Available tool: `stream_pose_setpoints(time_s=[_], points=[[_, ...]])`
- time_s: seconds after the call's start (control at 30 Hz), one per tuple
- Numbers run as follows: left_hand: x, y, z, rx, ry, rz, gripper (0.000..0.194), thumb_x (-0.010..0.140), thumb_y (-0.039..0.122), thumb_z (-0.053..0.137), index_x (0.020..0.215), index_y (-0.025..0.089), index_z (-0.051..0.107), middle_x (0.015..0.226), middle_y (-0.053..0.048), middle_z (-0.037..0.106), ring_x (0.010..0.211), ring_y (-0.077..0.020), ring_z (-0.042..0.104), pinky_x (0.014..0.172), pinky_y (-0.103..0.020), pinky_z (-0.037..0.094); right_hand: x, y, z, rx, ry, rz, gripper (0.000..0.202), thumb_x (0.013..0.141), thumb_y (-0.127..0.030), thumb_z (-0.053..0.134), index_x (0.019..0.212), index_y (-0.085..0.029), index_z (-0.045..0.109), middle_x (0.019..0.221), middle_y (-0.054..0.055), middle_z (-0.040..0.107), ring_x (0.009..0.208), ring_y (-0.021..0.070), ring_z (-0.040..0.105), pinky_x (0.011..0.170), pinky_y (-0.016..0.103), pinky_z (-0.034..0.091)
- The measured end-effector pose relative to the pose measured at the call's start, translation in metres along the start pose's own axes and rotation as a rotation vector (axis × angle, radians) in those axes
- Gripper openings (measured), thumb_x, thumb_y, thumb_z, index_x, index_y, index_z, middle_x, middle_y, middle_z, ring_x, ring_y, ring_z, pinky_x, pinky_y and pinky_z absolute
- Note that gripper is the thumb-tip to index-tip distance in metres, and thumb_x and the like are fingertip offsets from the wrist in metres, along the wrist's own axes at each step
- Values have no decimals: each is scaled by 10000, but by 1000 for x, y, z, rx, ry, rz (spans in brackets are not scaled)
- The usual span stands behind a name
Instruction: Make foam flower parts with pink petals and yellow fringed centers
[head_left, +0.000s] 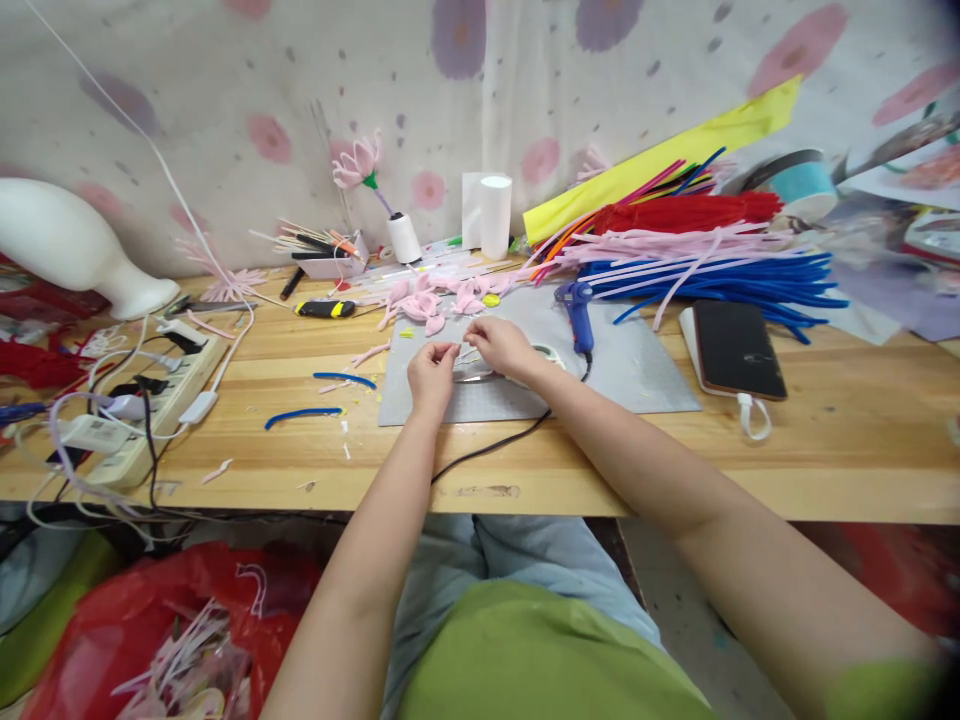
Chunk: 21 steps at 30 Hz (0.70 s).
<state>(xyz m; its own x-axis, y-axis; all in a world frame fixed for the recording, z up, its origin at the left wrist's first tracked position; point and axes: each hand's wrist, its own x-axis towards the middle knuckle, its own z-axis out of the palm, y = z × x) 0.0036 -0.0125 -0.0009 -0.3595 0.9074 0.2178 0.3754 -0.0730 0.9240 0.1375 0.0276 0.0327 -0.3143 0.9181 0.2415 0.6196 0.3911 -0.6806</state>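
Note:
Both hands meet over the grey mat. My left hand is pinched, fingertips together, and what it holds is too small to name. Just right of it, my right hand is closed in a pinch as well, on something thin and pale that I cannot make out. Scissors lie beneath the hands, partly covered by them. Pink fuzzy petals are bunched directly behind the fingers, with a small yellow piece beside them. A blue glue gun rests on the mat to the right.
Bundled blue fuzzy stems and red ones lie at the back right. A black phone is right of the mat. Left are a power strip, a yellow-black cutter and blue stem pieces. A black cable crosses the front.

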Motion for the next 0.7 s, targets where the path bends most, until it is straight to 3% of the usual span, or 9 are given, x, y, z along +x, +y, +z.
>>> stream_pose_setpoints(time_s=[0.13,0.3,0.43,0.53,0.57,0.63,0.7], points=[[0,-1,-2,-27,10,-21,129,728,291,632,740,164,653,711,-16,683,651,-112,590,674,-237,450,2,9,-9,-2,75,107,121,808,-191,517,690,-202,537,755,34,624,711,169,520,639,272,343],[3,-5,-3,-52,33,-24,136,737,292,619,760,162,649,729,-20,687,668,-114,600,692,-241,454,-6,27,-33,-19,40,170,267,830,-161,416,569,-210,387,547,-16,471,540,126,404,540,266,269],[5,-9,-4,-70,47,-20,139,741,298,616,754,162,643,736,-24,687,674,-116,602,688,-240,453,-29,46,-75,28,-124,148,390,848,-372,453,506,-207,365,444,-34,394,460,98,359,507,263,276],[5,-7,-4,-52,33,-16,138,747,299,608,758,167,646,738,-20,687,677,-117,603,692,-242,454,-46,69,-115,82,-312,205,431,724,-577,577,550,-203,450,463,-27,456,463,95,395,503,260,311],[4,-5,-3,-34,25,-12,136,748,300,608,759,170,648,739,-19,687,678,-118,601,692,-244,453,-49,77,-125,84,-315,230,423,651,-595,642,602,-203,493,504,-22,492,489,102,425,508,260,325],[3,-2,-2,27,11,-1,126,744,298,612,753,179,651,734,-12,685,677,-121,597,689,-248,447,-51,93,-135,26,-193,276,472,522,-583,743,729,-203,554,618,-3,559,565,121,478,533,262,356],[1,1,-1,110,1,17,111,738,296,618,735,190,650,717,-3,679,672,-126,592,686,-256,439,-47,102,-130,-70,30,360,504,524,-597,738,770,-194,563,700,27,594,634,149,519,579,281,391]])
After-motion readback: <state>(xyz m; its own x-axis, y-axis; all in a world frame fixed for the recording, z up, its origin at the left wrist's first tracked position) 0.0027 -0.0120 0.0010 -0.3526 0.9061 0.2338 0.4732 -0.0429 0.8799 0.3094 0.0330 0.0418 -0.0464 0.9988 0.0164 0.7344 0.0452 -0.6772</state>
